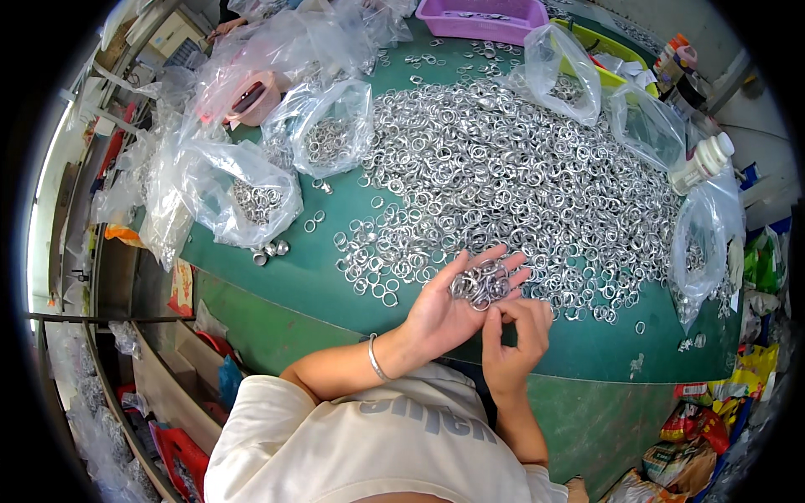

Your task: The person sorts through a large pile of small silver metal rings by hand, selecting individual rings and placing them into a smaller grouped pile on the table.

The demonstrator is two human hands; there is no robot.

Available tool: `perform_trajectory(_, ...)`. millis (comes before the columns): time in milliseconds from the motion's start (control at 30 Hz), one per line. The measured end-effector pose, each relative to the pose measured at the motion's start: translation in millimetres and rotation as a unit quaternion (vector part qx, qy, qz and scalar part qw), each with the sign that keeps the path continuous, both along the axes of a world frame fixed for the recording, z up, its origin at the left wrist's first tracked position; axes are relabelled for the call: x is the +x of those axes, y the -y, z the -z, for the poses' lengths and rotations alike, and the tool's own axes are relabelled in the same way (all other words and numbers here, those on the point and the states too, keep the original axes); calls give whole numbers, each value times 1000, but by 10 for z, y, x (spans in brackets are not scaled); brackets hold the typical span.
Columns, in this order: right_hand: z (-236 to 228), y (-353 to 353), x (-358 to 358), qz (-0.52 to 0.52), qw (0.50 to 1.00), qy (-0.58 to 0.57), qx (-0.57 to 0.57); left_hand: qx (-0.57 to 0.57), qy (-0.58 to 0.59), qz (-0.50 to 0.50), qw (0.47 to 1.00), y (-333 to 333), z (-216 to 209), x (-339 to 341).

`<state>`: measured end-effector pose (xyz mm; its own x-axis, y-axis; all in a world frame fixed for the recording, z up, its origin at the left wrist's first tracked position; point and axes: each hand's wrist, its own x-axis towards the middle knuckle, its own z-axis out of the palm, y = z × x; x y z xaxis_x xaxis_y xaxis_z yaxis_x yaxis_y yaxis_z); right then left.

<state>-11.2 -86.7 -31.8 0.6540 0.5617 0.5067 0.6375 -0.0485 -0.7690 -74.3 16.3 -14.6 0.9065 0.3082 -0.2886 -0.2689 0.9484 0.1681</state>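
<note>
Silver rings (pixel 482 287): in a small pile on the open, palm-up left hand (pixel 453 317), over the near side of a green worktop (pixel 285 270). Right hand (pixel 513 337): with fingers curled in, fingertips close beside the pile; cannot tell whether pinching a ring. Beyond both, on the worktop: a broad heap of loose rings (pixel 520 180), with clear plastic bags (pixel 216 197) of more rings to either side, and a purple basin (pixel 485 30) at the far edge.
</note>
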Motion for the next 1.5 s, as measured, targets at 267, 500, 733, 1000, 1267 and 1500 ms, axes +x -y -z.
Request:
perform_trajectory(267,-68,-44,-17,6,999,42,-25,16,-4,1,1000,17,-25,-2)
perform_trajectory(500,10,38,41,-4,992,-124,9,-39,33,-4,999,-4,14,-7)
perform_trajectory(733,65,47,51,-27,962,-265,57,-52,39,-19,998,-4,2,9)
perform_trajectory(1000,90,121,-19,-36,961,-271,46,-131,-58,23,989,-85,394,-330)
perform_trajectory(1267,341,406,169,-30,957,-290,-15,195,-244,-415,855,-1158,-482,-1187)
perform_trajectory(1500,169,637,491,82,958,-274,-13,216,-335,-516,758,-2384,-250,-1911)
